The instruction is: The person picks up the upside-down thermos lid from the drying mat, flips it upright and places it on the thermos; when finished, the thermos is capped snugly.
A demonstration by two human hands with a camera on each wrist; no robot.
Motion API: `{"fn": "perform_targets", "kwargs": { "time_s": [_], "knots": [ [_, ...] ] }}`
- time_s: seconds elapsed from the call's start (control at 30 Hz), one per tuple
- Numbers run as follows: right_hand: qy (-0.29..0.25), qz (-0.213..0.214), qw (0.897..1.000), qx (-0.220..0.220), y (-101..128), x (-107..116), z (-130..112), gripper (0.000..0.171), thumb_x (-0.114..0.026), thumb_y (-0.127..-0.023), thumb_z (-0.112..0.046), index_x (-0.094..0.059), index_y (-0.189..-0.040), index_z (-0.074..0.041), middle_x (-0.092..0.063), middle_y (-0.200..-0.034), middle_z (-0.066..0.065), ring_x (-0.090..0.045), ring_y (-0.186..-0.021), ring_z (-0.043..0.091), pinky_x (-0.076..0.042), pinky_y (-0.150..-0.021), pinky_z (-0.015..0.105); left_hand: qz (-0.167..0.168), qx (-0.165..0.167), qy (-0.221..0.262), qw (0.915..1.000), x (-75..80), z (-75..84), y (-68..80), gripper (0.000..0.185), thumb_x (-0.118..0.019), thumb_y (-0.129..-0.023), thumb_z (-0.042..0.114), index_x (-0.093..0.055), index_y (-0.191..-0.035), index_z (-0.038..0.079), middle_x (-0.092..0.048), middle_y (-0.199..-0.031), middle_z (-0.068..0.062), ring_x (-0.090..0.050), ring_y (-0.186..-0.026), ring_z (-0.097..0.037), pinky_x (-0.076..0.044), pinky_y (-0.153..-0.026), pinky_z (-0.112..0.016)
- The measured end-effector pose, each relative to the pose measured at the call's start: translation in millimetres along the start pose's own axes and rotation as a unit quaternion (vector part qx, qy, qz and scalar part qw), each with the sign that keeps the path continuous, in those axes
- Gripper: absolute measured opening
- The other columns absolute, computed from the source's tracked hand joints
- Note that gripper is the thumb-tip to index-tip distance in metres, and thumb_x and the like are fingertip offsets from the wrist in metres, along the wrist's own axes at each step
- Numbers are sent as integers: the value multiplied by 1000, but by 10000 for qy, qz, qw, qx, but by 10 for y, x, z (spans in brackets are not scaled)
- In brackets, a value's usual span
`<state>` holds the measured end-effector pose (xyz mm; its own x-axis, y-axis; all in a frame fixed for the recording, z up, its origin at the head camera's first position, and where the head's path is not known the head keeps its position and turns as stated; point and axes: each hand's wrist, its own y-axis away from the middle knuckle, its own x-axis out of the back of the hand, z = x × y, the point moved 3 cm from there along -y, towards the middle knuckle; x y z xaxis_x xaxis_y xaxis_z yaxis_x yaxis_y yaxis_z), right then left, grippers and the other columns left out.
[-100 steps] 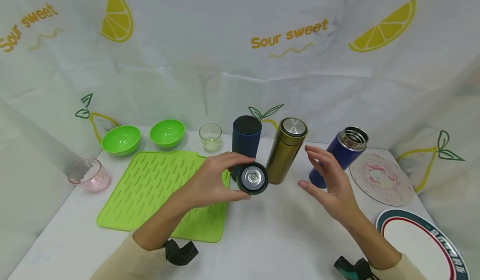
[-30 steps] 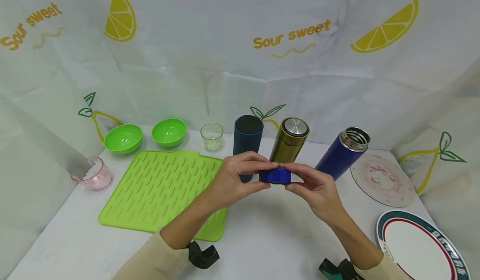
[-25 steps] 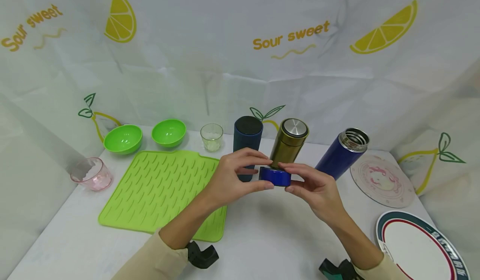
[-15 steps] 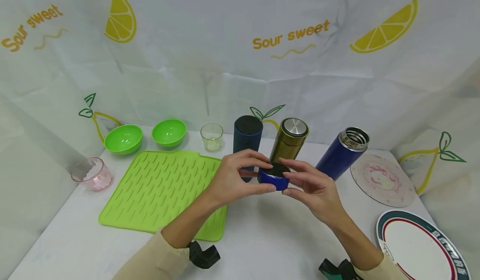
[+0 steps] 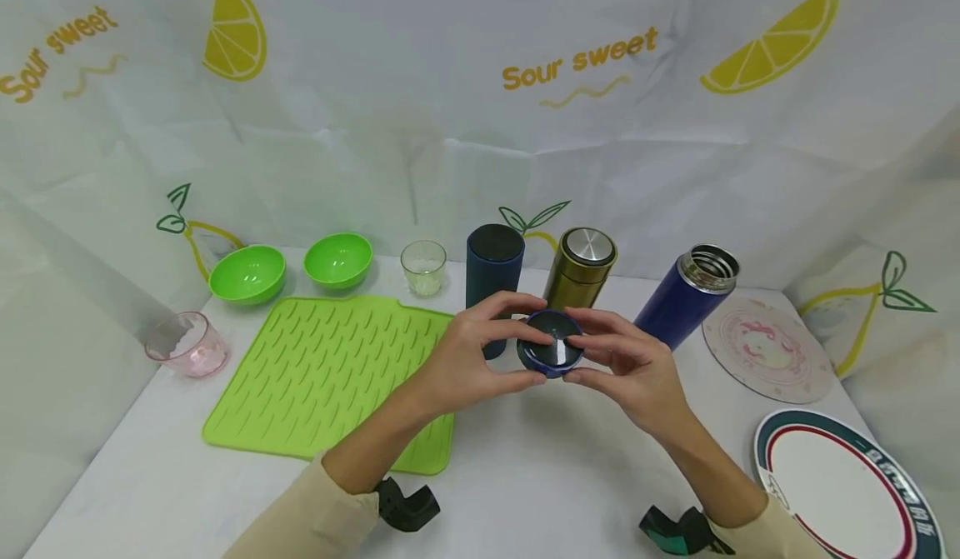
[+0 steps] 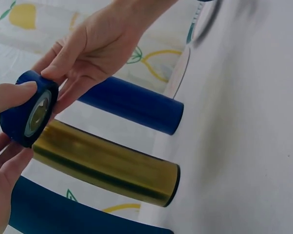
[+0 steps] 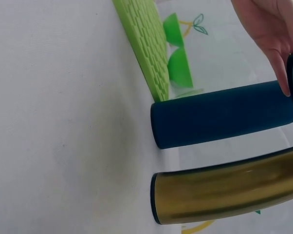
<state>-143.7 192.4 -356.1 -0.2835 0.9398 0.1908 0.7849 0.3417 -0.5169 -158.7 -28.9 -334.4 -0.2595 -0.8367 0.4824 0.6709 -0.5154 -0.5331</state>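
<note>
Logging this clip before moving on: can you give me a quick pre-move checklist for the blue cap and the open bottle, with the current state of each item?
1. Blue cap held by both hands, left hand and right hand: ok.
2. Blue bottle mouth open, uncapped: ok.
3. Blue bottle standing upright on the table: ok.
4. Cap's open side turned toward the bottle mouth: not ok, it faces the head camera.
5. Gold bottle capped, beside the cap's route: ok.
6. Liquid inside blue bottle: cannot tell.
</note>
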Motion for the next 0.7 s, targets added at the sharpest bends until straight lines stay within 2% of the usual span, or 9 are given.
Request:
{"fn": "perform_targets", "kwargs": {
  "time_s": [0.2,0.4,0.63,0.7],
  "knots": [
    [91,-25,9998,150,13,-12,15,38,-78,-75,18,-74,-112,9,-64,-139,-8,-61,-130,10,-58,-95,23,-111,25,-141,9998,-14,12,10,38,-91,-75,12,-78,-110,10,-64,-136,-9,-62,-130,-23,-53,-109,-32],
    [133,-40,9998,138,18,-8,20,37,-77,-76,18,-74,-112,9,-64,-138,-8,-60,-129,10,-59,-94,23,-178,-46,-281,9994,-22,8,6,38,-92,-74,14,-78,-110,11,-63,-138,-8,-61,-131,-22,-53,-109,-30],
    [135,-147,9996,183,23,-27,43,39,-76,-76,19,-74,-113,7,-64,-139,-7,-62,-128,9,-58,-95,23,-113,-25,-322,9994,-4,17,22,35,-92,-73,13,-80,-106,11,-66,-132,-8,-64,-126,-21,-54,-107,-29],
    [313,-223,9991,194,20,-30,30,42,-77,-76,19,-72,-116,7,-62,-141,-8,-61,-129,7,-57,-97,22,-97,-2,-291,9995,6,18,27,35,-92,-73,13,-80,-105,11,-66,-131,-7,-64,-125,-21,-54,-106,-28]
  ]
}}
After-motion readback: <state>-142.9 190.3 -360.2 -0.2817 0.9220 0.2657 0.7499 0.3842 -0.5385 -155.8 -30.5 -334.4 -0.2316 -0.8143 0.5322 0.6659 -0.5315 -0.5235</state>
